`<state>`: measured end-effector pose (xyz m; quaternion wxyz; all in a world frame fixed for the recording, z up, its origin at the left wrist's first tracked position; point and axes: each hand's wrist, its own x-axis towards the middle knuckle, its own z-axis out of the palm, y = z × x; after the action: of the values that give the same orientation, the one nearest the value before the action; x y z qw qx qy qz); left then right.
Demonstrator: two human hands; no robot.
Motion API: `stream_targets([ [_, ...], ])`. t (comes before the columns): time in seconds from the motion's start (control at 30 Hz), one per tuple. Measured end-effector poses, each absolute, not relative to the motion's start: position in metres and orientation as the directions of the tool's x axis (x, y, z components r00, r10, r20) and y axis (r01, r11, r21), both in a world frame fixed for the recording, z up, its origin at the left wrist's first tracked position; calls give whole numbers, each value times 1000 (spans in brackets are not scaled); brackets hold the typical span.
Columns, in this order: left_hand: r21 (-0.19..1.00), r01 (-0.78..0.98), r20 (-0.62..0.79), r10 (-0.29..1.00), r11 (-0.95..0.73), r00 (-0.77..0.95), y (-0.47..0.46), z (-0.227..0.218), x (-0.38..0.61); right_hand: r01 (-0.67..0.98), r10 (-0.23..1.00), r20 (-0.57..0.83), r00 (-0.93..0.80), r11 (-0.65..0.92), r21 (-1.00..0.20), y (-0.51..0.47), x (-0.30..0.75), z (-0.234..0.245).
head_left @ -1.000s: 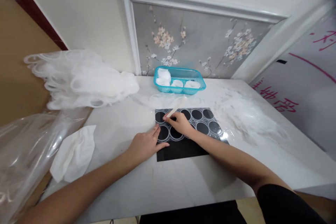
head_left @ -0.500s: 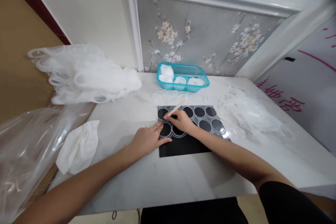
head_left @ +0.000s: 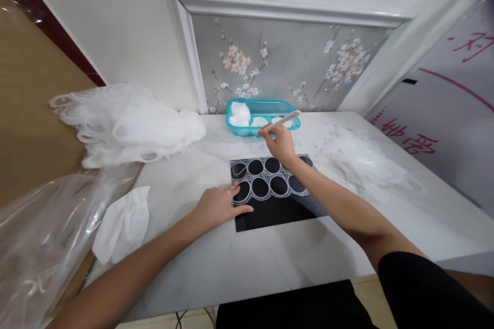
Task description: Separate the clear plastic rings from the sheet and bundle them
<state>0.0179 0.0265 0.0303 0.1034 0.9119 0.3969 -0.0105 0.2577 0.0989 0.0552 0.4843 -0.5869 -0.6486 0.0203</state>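
Note:
My left hand [head_left: 219, 204] presses on the left edge of a black sheet [head_left: 270, 213], its thumb and fingers spread. Two rows of pale-rimmed circles run across the upper part of this sheet. In the top-left circle a thin curved line shows inside the rim. My right hand [head_left: 281, 141] is raised above the sheet's far edge, fingers closed around a slim white pen-like tool [head_left: 283, 120]. Its tip is too small to make out. Just behind that hand stands a blue plastic basket [head_left: 266, 105] with white round pieces [head_left: 240, 114] in it.
A heap of translucent white ring-cut sheets [head_left: 135, 128] lies at the back left. Nearer are a crumpled white cloth or tissue [head_left: 121, 226] and clear plastic film [head_left: 34, 236]. Thin clear scraps [head_left: 363, 162] spread over the right side of the marble-patterned table [head_left: 181, 277].
My right hand has lifted off the top-left circle and moved away toward the basket with the white tool. My left hand stays on the sheet. The view has shifted slightly.

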Motion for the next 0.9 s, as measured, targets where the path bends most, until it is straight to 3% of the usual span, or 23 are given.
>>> stream_targets([
  [0.2, 173, 727, -83, 725, -665, 683, 31, 29, 15, 604, 933, 315, 173, 152, -783, 47, 276, 31],
  [0.5, 332, 782, -153, 788, -528, 597, 41, 36, 13, 555, 980, -15, -199, 100, -826, -28, 294, 33],
  [0.6, 363, 796, -110, 826, -484, 552, 50, 40, 17, 552, 953, -32, -303, 148, -821, -33, 299, 35],
  [0.73, 308, 825, -47, 858, -475, 512, 60, 43, 33, 487, 956, -7, -294, 143, -862, -31, 300, 29],
  [0.9, 251, 832, -31, 855, -494, 517, 65, 36, 57, 531, 959, 143, -245, 257, -808, -37, 291, 15],
])
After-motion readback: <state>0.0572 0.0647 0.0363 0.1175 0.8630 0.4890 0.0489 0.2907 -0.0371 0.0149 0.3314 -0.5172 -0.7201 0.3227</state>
